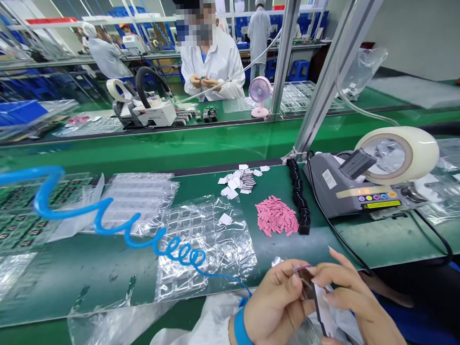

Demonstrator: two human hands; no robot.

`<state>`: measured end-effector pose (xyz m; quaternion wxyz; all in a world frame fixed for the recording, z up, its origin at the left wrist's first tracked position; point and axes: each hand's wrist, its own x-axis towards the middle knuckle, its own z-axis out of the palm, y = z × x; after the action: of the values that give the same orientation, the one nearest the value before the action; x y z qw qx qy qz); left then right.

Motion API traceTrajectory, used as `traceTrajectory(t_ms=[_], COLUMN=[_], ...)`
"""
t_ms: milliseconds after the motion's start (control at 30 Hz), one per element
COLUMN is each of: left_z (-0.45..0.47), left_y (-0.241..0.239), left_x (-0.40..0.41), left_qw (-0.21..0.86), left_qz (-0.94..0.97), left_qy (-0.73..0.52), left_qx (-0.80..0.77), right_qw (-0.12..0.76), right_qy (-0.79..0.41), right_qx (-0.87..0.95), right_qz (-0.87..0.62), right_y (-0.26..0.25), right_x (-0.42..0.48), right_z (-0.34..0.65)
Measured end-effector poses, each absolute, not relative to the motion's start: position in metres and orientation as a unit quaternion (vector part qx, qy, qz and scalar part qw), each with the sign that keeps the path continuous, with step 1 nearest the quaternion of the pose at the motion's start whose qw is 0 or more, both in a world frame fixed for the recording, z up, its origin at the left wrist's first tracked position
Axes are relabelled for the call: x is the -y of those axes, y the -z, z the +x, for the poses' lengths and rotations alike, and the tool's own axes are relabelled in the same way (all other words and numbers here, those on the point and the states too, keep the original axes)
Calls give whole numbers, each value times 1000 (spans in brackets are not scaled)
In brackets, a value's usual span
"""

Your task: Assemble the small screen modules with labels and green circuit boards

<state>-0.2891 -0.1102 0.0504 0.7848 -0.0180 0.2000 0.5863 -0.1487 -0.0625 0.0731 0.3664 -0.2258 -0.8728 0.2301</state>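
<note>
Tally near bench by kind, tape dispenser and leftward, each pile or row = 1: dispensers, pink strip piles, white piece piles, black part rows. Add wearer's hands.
Tape dispenser: 1
Pink strip pile: 1
White piece pile: 1
Black part row: 1
Wearer's hands, left hand and right hand: 2
Total: 6

A green worktop [105, 270] is used. Loose white pieces [240, 181] are scattered near its far edge; pink strips [277, 215] are heaped nearer the middle. Black parts [299, 197] are lined up from the far edge inward. A grey tape dispenser [328, 189] is stood rightward, clear trays [185, 249] are laid by the near edge, and green circuit boards [13, 230] are set toward the far left corner.
</note>
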Motion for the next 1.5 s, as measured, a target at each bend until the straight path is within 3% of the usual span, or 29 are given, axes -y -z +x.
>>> traceTrajectory(t_ms=[633,867,1133,1300,1500], left_z=[-290,-290,-290,-289,-290], left_y=[-51,-52,-50,-47,-47], left_x=[109,109,108,109,108], left_qw=[787,791,789,783,790], left_qz=[3,42,20,26,47], left_qy=[-583,-583,-584,-580,-567], left_qx=[-201,-182,-189,-221,-228], right_qw=[417,371,396,346,323], right_qy=[-337,-278,-265,-181,-183], right_qx=[795,848,836,878,891], right_qz=[-282,-255,-272,-278,-263], right_y=[-80,-80,-77,-78,-83], right_x=[65,63,63,54,48], right_z=[-145,-152,-152,-150,-155])
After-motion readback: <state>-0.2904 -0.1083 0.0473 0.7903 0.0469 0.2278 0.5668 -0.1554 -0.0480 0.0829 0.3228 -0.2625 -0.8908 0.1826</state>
